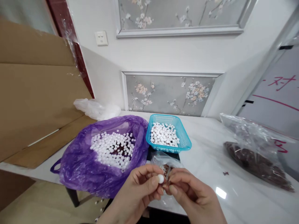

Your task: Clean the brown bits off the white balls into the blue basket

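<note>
Purple bag [84, 168] of white beads lies just left-forward of the hands; blue basket [168, 133] directly forward. Left hand [140, 189] pinches 1 white bead [160, 178] at its fingertips; right hand [189, 193] touches it, gripping a small clear packet [163, 160].

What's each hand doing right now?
Left hand: pinched shut on a white bead.
Right hand: fingers closed on a small clear bag.

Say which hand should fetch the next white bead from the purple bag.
Left, probably. The left hand is nearer the purple bag, and only pinches one bead. The right hand holds the small clear packet, farther from the bag.
</note>
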Demonstrator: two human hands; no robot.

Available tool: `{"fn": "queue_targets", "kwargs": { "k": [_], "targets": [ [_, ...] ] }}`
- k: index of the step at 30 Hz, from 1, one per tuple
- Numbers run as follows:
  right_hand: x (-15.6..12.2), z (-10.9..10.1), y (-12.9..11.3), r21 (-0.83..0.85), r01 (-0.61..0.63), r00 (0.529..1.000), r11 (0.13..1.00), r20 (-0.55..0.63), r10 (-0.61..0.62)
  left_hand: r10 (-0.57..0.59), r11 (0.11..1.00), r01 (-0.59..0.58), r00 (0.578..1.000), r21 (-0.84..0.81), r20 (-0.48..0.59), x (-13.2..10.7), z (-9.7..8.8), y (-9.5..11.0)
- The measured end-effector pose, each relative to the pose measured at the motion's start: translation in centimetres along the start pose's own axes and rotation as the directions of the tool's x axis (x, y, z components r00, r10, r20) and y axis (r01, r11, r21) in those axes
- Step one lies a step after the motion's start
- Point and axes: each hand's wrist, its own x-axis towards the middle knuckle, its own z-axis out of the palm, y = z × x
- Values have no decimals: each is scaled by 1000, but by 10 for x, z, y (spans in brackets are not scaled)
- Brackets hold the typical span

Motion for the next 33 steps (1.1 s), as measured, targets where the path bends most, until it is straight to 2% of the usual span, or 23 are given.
{"fn": "queue_targets", "kwargs": {
  "k": [2,4,7,11,17,22,28,33],
  "targets": [
    [0,-1,-2,-18,-2,1000,1000,15,2,-14,1000,13,1000,-28,-6,1,-3,-3],
    [2,-5,-3,-51,11,997,999,82,-7,-21,999,20,999,-34,-24,1,-6,-6],
    [5,-11,-3,-114,73,989,991,140,-57,-18,999,16,998,-31,-52,2,-7,-8],
    [5,-9,-4,-148,94,992,985,100,-79,-13,999,10,998,-48,-65,4,-4,-10],
    [-2,8,-6,-47,-44,999,998,-34,43,15,999,-18,998,-36,-68,4,-3,-15],
    [-5,13,-6,-102,-126,985,987,-129,112,43,999,-42,994,7,-98,1,-3,-16],
    [-9,14,-2,-160,-56,981,986,-190,25,45,999,-44,995,18,-93,1,-6,-9],
    [-13,15,1,-219,-6,986,976,-166,-31,97,995,-96,995,42,-16,1,-10,-9]
  ]
}}
